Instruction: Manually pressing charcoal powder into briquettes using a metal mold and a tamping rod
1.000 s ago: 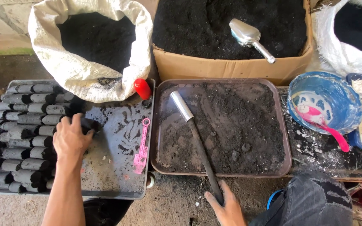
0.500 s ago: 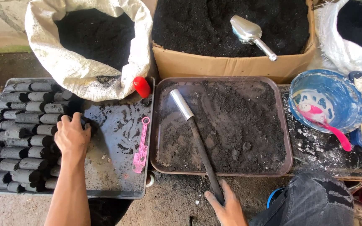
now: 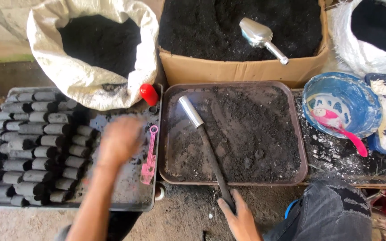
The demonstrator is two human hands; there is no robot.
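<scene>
The long black-handled tool with a round metal tube head (image 3: 204,149) lies slanted across the brown tray of dark powder (image 3: 298,134), likely stiff and rather heavy, the right hand (image 3: 240,218) closed around its handle end, the blurred left hand (image 3: 120,140) open above the grey tray (image 3: 132,196).

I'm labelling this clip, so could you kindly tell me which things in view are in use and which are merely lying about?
In use:
- left hand, blurred, over the grey tray beside the stacked black cylinders
- right hand on the long metal-tipped tool lying in the brown tray of dark powder

Lying about:
- metal scoop
- pink spoon in blue bowl
- pink measuring spoon
- red cap
</scene>
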